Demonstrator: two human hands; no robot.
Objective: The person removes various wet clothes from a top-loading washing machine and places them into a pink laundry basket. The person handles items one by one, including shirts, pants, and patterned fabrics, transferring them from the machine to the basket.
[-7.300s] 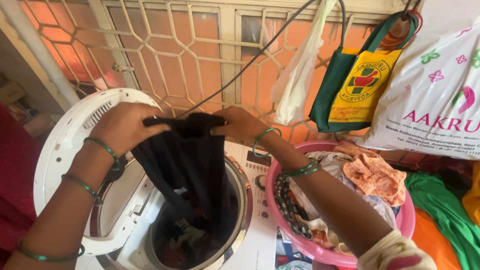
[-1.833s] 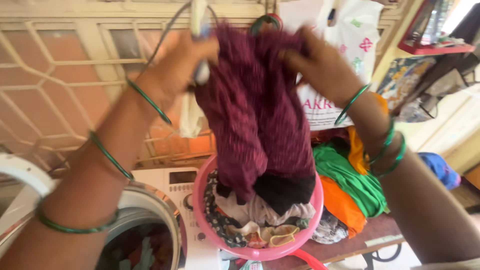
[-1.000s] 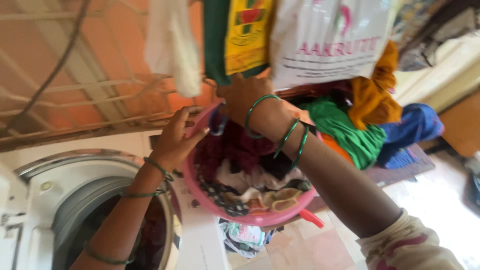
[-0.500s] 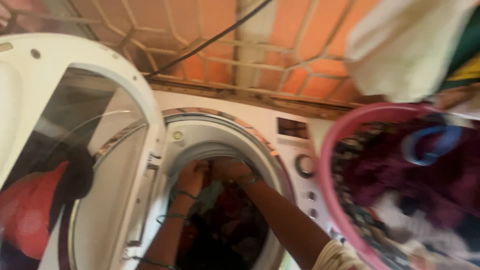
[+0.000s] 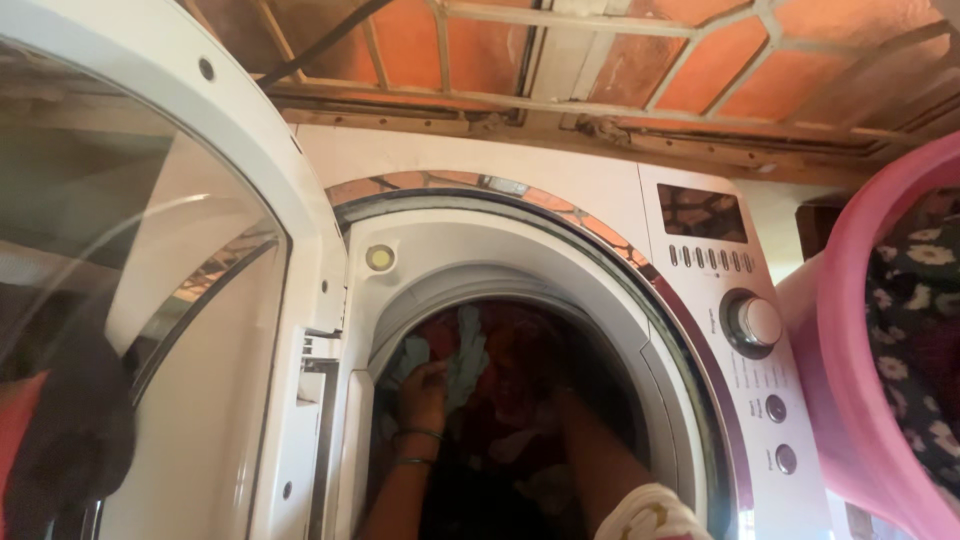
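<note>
Both my arms reach through the round opening of a white front-loading washing machine [image 5: 600, 215]. My left hand [image 5: 423, 393], with bangles at the wrist, presses on a pale blue-green cloth [image 5: 466, 357] in the dark drum. My right hand [image 5: 545, 375] is deep among dark maroon clothes [image 5: 515, 350]; its fingers are hidden in the shadow. Several mixed garments fill the drum.
The machine's round door [image 5: 180, 260] stands swung open at the left. A control panel with a dial [image 5: 756, 322] and buttons is at the right. A pink tub [image 5: 835, 330] of floral and dark laundry sits at the right edge. A window grille lies behind.
The maroon garment went from above the pink tub into the drum. Both hands have pushed deeper inside, and my view has moved closer to the opening.
</note>
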